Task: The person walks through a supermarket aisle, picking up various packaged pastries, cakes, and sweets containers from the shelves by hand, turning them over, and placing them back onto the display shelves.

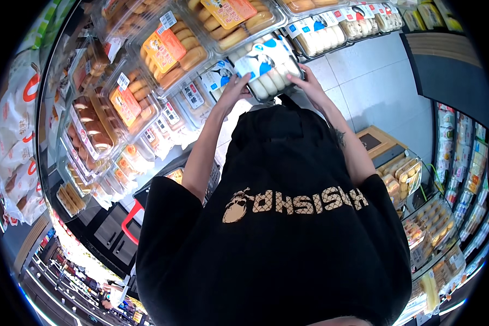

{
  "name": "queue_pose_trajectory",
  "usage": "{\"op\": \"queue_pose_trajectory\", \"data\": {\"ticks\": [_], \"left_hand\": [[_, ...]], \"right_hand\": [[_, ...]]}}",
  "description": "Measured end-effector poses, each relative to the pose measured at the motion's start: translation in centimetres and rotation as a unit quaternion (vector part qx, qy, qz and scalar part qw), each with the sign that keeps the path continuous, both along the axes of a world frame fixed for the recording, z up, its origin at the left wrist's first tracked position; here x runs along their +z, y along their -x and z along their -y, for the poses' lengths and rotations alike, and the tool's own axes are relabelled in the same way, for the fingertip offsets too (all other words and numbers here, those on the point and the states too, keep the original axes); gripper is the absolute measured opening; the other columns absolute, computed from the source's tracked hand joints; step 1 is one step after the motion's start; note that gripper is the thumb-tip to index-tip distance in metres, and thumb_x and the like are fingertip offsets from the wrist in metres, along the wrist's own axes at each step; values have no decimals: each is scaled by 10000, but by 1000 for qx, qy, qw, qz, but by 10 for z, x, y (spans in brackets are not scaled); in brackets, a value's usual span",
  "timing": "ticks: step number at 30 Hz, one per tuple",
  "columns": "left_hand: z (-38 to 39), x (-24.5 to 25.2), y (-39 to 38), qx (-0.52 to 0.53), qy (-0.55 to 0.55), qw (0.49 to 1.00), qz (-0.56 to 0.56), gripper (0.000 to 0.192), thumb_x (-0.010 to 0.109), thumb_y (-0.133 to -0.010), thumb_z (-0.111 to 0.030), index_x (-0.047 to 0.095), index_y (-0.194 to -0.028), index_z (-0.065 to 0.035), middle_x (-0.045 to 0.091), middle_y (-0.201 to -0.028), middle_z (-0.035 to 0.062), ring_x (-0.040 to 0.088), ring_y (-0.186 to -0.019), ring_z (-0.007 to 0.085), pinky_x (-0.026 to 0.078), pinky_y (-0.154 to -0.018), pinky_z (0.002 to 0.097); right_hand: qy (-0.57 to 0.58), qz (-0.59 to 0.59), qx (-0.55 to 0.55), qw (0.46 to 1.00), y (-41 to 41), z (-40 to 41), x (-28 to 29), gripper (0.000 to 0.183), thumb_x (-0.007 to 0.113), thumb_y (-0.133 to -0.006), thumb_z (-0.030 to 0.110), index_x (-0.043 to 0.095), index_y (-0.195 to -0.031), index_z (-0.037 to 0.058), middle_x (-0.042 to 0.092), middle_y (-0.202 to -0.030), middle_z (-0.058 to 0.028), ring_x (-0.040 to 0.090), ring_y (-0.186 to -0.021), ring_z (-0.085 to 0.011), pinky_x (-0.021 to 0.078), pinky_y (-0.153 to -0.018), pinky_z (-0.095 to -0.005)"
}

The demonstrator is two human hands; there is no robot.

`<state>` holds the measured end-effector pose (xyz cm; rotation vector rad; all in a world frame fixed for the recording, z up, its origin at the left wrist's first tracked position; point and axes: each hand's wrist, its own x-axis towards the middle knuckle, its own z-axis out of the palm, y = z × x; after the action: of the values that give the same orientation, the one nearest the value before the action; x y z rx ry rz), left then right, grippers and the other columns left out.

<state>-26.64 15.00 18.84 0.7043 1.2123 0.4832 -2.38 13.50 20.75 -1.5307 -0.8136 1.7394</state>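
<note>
My left hand (233, 93) and my right hand (309, 84) grip opposite sides of a clear plastic tray of white rolls (274, 84), which has a blue and white label across its top. The tray is held at the edge of the bakery display, tilted in the view. Beyond my right hand, a similar pack of white rolls (318, 40) sits at the edge. Near my left hand lies another blue-labelled pack (218, 77), partly hidden. Large clear boxes of browned rolls (183, 53) with orange labels are stacked farther left.
Bagged baked goods (173, 116) line the display's near edge. A red basket handle (130, 222) shows at lower left. On the right, a wooden-framed stand (373, 140) holds boxed pastries, with stocked shelves (460, 150) beyond the tiled floor. A distant person (113, 295) is at lower left.
</note>
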Motion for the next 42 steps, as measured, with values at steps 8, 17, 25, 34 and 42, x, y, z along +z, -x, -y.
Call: {"op": "queue_pose_trajectory", "data": {"ticks": [8,17,25,34,42], "left_hand": [[-26,-3,-18,102,-6,993,-59,876,638,-677,-523,255,-1197,69,481,-860,120,519,-732,147,499,-636,279],[-32,-25,-27,157,-28,987,-33,694,494,-763,-561,350,-1139,4,495,-839,94,512,-674,138,487,-583,270],[42,-37,-3,101,4,995,-7,231,444,-842,-225,509,-948,-30,537,-745,48,536,-649,124,455,-609,246],[95,-136,18,-47,9,975,-215,243,489,-790,-203,539,-902,6,566,-680,60,518,-557,126,430,-537,238],[99,-143,24,-203,19,961,-185,199,455,-770,-186,535,-802,-7,537,-678,70,510,-561,132,423,-503,255]], "right_hand": [[-13,-109,-152,982,-5,-5,-20,663,644,-738,211,249,-1237,27,438,-1164,-119,418,-1083,-199,305,-933,-309],[11,412,111,904,-46,69,-106,424,627,-700,269,529,-1013,1,589,-925,-159,573,-863,-240,444,-781,-312],[93,373,-10,923,-45,87,-92,331,551,-736,263,581,-937,2,618,-874,-143,590,-831,-244,446,-774,-302],[149,352,190,904,-34,150,-133,388,549,-707,346,587,-925,28,598,-918,-203,570,-892,-309,446,-777,-354],[62,129,70,987,-2,248,-83,404,541,-711,367,585,-936,34,587,-948,-213,558,-921,-311,438,-795,-350]]}}
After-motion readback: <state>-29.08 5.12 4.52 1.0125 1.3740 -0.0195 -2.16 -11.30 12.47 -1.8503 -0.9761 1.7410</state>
